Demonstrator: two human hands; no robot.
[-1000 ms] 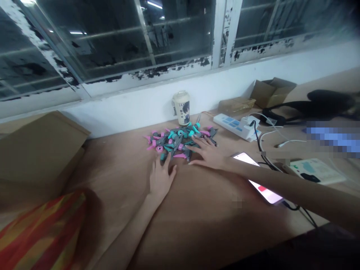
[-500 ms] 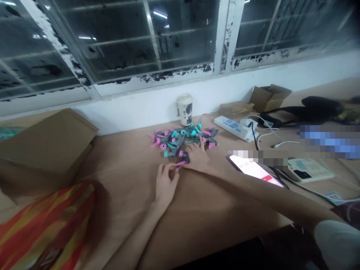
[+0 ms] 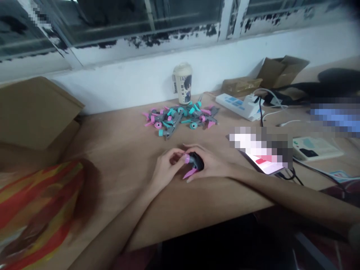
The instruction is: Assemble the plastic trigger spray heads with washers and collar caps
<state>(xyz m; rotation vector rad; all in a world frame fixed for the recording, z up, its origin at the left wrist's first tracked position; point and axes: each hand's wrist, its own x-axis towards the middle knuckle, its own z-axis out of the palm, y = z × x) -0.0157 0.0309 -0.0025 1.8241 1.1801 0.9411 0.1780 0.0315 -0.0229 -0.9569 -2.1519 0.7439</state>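
A grey trigger spray head (image 3: 197, 162) with a pink collar and pink trigger is held just above the table's front part. My right hand (image 3: 216, 164) wraps round its grey body from the right. From the left, my left hand (image 3: 165, 169) pinches the pink collar between thumb and fingers; some fingertips are hidden. Beyond both hands lies a loose pile of similar spray heads (image 3: 176, 119), grey with pink or teal parts.
A printed cup (image 3: 184, 84) stands behind the pile against the wall. To the right are a power strip (image 3: 233, 105), a lit phone (image 3: 261, 159), cables and cardboard boxes (image 3: 281, 73). A large carton (image 3: 36, 112) and a red-yellow striped bag (image 3: 42, 210) occupy the left.
My right hand has drawn back from the pile toward me, bringing the pink-and-grey spray head along. My left hand has closed in on its collar. The head view has tilted down.
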